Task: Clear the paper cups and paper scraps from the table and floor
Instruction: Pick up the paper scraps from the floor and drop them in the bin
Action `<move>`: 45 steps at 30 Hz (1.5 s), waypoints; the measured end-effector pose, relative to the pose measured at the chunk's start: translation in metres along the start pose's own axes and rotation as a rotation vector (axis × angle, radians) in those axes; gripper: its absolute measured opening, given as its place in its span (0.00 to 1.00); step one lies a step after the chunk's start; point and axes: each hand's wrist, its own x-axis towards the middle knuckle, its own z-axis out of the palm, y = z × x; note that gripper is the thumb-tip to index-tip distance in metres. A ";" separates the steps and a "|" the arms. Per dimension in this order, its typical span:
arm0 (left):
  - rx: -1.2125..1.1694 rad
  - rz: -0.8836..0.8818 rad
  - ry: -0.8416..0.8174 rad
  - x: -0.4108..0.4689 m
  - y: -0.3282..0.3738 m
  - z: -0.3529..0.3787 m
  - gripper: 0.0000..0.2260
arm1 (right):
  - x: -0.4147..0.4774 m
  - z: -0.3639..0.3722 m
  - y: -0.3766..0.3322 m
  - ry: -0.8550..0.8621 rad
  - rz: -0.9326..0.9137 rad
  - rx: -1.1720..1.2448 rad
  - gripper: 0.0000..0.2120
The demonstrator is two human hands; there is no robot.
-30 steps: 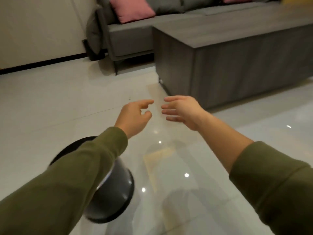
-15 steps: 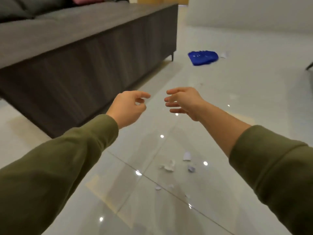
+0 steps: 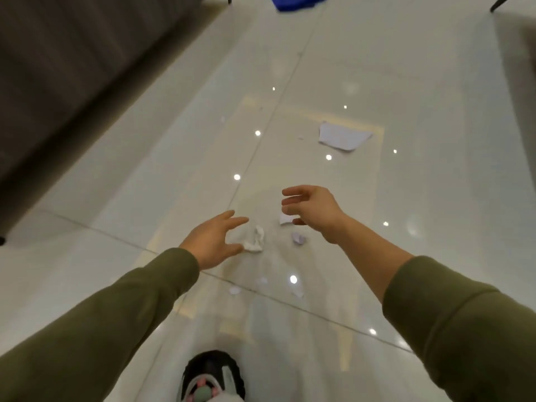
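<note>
Several white paper scraps lie on the glossy floor tiles. A crumpled scrap (image 3: 256,240) sits just right of my left hand (image 3: 213,242), whose fingers are spread and hold nothing. A small balled scrap (image 3: 298,238) and a flat torn piece (image 3: 285,219) lie below my right hand (image 3: 311,210), which hovers with relaxed, slightly curved fingers and holds nothing. A larger torn sheet of paper (image 3: 342,136) lies farther ahead. Tiny bits (image 3: 234,290) lie nearer to me.
A dark grey table (image 3: 72,68) fills the upper left. A blue object (image 3: 295,2) lies on the floor at the top edge. A dark furniture leg (image 3: 504,2) shows at the top right. My shoe (image 3: 213,375) is at the bottom.
The view has swung from the bin and sofa down to the floor. Both hands have lowered toward the paper scraps, and the left hand's fingers have spread.
</note>
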 end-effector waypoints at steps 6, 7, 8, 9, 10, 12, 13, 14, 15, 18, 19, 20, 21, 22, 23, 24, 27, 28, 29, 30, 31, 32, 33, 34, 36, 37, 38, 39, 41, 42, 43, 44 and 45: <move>-0.027 0.042 -0.040 0.029 0.002 0.039 0.29 | 0.010 0.018 0.062 0.120 0.007 -0.061 0.21; -0.001 0.069 -0.051 0.033 0.005 0.043 0.30 | 0.010 0.017 0.071 0.115 -0.018 -0.164 0.24; 0.042 0.095 -0.066 0.038 0.009 0.047 0.30 | 0.010 0.015 0.080 0.097 -0.042 -0.263 0.28; 0.110 0.120 -0.078 0.043 0.013 0.051 0.30 | 0.011 0.014 0.087 0.065 -0.063 -0.354 0.32; 0.186 0.146 -0.079 0.046 0.016 0.054 0.29 | 0.011 0.013 0.093 0.029 -0.075 -0.445 0.35; 0.257 0.212 -0.068 0.047 0.019 0.060 0.24 | 0.008 0.014 0.103 -0.034 -0.101 -0.633 0.38; 0.220 0.239 -0.056 0.046 0.017 0.061 0.20 | 0.006 0.014 0.108 -0.059 -0.136 -0.708 0.40; 0.168 0.261 -0.046 0.042 0.014 0.061 0.16 | 0.001 0.013 0.113 -0.087 -0.181 -0.764 0.41; 0.126 0.286 -0.040 0.037 0.008 0.059 0.13 | -0.004 0.011 0.119 -0.126 -0.225 -0.809 0.43; 0.115 0.390 -0.104 0.015 -0.023 0.055 0.16 | -0.026 0.003 0.137 -0.300 -0.353 -1.005 0.48; 0.140 0.422 -0.164 0.006 -0.035 0.056 0.20 | -0.032 0.002 0.142 -0.311 -0.423 -1.062 0.47; 0.196 0.447 -0.224 0.000 -0.045 0.058 0.24 | -0.036 0.001 0.146 -0.272 -0.504 -1.079 0.44; 0.252 0.459 -0.264 -0.005 -0.053 0.060 0.25 | -0.038 0.001 0.150 -0.208 -0.562 -1.056 0.40; 0.271 0.460 -0.266 -0.007 -0.058 0.062 0.25 | -0.038 0.003 0.153 -0.147 -0.600 -1.011 0.35; 0.248 0.453 -0.242 -0.007 -0.059 0.063 0.23 | -0.037 0.005 0.154 -0.102 -0.633 -0.962 0.30; 0.197 0.442 -0.218 -0.004 -0.056 0.064 0.21 | -0.033 0.007 0.153 -0.074 -0.650 -0.922 0.25; 0.115 0.445 -0.144 0.013 -0.036 0.067 0.15 | -0.020 0.014 0.145 -0.056 -0.594 -0.842 0.15; 0.108 0.445 -0.115 0.021 -0.028 0.070 0.15 | -0.013 0.016 0.140 -0.059 -0.555 -0.831 0.13; 0.095 0.423 -0.089 0.031 -0.018 0.072 0.15 | -0.004 0.018 0.135 -0.043 -0.516 -0.818 0.11; 0.080 0.393 -0.061 0.042 -0.008 0.073 0.14 | 0.006 0.020 0.129 -0.004 -0.461 -0.792 0.10; 0.061 0.366 -0.026 0.054 0.002 0.073 0.13 | 0.016 0.021 0.124 0.043 -0.386 -0.758 0.10; 0.044 0.347 0.011 0.067 0.011 0.071 0.12 | 0.026 0.021 0.118 0.098 -0.323 -0.734 0.10; 0.026 0.328 0.040 0.080 0.018 0.068 0.12 | 0.036 0.019 0.112 0.150 -0.284 -0.733 0.10; 0.005 0.311 0.054 0.091 0.024 0.062 0.13 | 0.045 0.017 0.106 0.182 -0.253 -0.747 0.11; 0.018 0.316 0.051 0.109 0.030 0.048 0.15 | 0.060 0.008 0.091 0.195 -0.212 -0.764 0.12; 0.058 0.331 0.048 0.115 0.031 0.042 0.17 | 0.067 0.001 0.083 0.187 -0.210 -0.756 0.14; 0.110 0.355 0.053 0.120 0.031 0.036 0.20 | 0.075 -0.007 0.076 0.190 -0.219 -0.741 0.17; 0.140 0.380 0.063 0.125 0.030 0.030 0.23 | 0.082 -0.015 0.068 0.214 -0.227 -0.717 0.20; 0.130 0.386 0.101 0.139 0.028 0.017 0.28 | 0.098 -0.034 0.054 0.287 -0.244 -0.659 0.24; 0.109 0.374 0.129 0.147 0.027 0.011 0.29 | 0.106 -0.043 0.049 0.318 -0.249 -0.638 0.25; 0.094 0.367 0.161 0.157 0.028 0.005 0.29 | 0.117 -0.054 0.045 0.342 -0.241 -0.635 0.26; 0.085 0.360 0.190 0.168 0.030 0.000 0.28 | 0.128 -0.067 0.041 0.351 -0.224 -0.646 0.28; 0.079 0.346 0.209 0.179 0.032 -0.005 0.28 | 0.141 -0.079 0.037 0.353 -0.203 -0.660 0.30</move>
